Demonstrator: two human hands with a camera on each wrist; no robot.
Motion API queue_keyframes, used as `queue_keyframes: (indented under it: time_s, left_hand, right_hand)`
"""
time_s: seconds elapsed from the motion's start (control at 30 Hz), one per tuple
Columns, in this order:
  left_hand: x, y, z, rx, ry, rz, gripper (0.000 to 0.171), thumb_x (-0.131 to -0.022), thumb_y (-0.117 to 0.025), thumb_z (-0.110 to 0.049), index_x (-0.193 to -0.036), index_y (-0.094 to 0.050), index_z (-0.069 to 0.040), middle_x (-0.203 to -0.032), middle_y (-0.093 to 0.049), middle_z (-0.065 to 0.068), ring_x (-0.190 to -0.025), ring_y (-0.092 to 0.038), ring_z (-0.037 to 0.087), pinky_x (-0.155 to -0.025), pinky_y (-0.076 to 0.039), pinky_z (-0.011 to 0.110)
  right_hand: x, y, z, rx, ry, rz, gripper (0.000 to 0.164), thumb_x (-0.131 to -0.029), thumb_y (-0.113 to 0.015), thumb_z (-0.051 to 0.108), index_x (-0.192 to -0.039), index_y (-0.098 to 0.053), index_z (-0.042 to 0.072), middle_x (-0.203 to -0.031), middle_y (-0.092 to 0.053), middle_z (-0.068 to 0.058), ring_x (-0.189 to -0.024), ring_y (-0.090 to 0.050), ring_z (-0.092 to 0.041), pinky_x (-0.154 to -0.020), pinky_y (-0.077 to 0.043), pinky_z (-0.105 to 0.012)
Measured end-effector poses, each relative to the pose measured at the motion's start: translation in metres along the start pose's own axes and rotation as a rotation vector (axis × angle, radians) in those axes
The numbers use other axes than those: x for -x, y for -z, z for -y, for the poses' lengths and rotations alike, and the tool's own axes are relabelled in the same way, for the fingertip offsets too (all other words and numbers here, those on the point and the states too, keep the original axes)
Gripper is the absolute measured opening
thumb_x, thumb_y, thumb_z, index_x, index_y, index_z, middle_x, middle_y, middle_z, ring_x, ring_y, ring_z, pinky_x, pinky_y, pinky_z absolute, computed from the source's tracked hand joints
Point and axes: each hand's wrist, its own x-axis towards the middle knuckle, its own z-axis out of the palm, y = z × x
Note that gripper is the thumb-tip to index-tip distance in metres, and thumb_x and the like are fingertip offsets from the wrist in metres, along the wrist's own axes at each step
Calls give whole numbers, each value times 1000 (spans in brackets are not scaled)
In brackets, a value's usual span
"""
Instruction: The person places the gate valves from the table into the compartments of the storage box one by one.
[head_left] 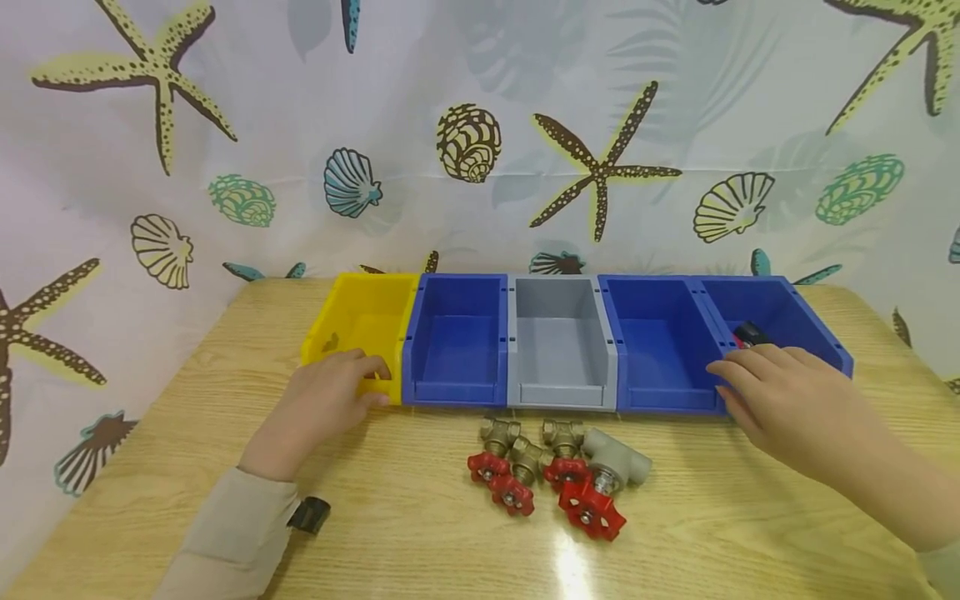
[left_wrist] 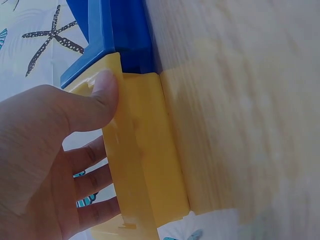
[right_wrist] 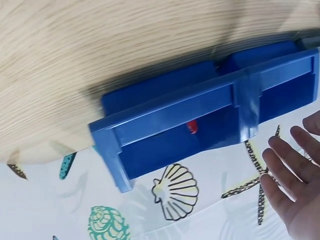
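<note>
My left hand [head_left: 326, 400] is at the front of the yellow bin [head_left: 367, 317]. In the left wrist view its thumb lies on the outside of the bin's front lip and the other fingers reach behind it, gripping the lip. My right hand [head_left: 787, 400] hovers by the front of the rightmost blue bin [head_left: 813, 321], partly covering it. In the right wrist view its fingers [right_wrist: 287, 165] are loosely spread, with nothing held. A black and red item [head_left: 750, 333] lies inside that blue bin, partly hidden by the hand.
Between the end bins stand a blue bin [head_left: 461, 333], a grey bin [head_left: 562, 333] and another blue bin [head_left: 660, 342]. Before them lie several red-handled valves, brass ones [head_left: 528, 458] and a grey one [head_left: 615, 457]. A black piece [head_left: 310, 515] lies beside my left sleeve. A patterned curtain [head_left: 420, 83] hangs behind.
</note>
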Motion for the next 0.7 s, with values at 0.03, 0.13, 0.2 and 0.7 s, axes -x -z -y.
queue_keyframes:
  time_s: [0.03, 0.13, 0.2, 0.7]
  left_hand:
    - [0, 0, 0, 0, -1, 0, 25, -87, -78, -30, -106, -70, -16, -89, -62, 0, -76, -53, 20, -67, -47, 37]
    - [1, 0, 0, -2, -3, -1, 25, -87, -78, -30, -107, -70, -16, -90, -62, 0, -76, -53, 20, -66, -47, 37]
    - [1, 0, 1, -4, -4, -5, 25, -87, -78, -30, -106, -70, -16, -90, -62, 0, -76, -53, 20, -66, -48, 37]
    - [0, -3, 4, -3, -19, -23, 24, -87, -78, -30, -106, -70, -17, -89, -62, -1, -75, -54, 19, -65, -48, 37]
  right_hand:
    - [-1, 0, 3, -9, -4, 2, 66, -108, -20, 40, -95, -70, -2, -88, -69, -15, -78, -66, -35, -67, -53, -49]
    - [-5, 0, 13, -31, -3, 1, 65, -108, -21, 40, -96, -71, 0, -89, -69, -13, -80, -67, -33, -68, -54, -49]
    - [-7, -1, 21, -45, 13, -9, 63, -108, -23, 39, -97, -71, 1, -89, -70, -12, -80, -67, -32, -69, -55, -49]
    - [-16, -5, 58, -158, 2, 4, 59, -109, -25, 43, -100, -72, 8, -94, -70, -3, -85, -67, -24, -72, -55, -43]
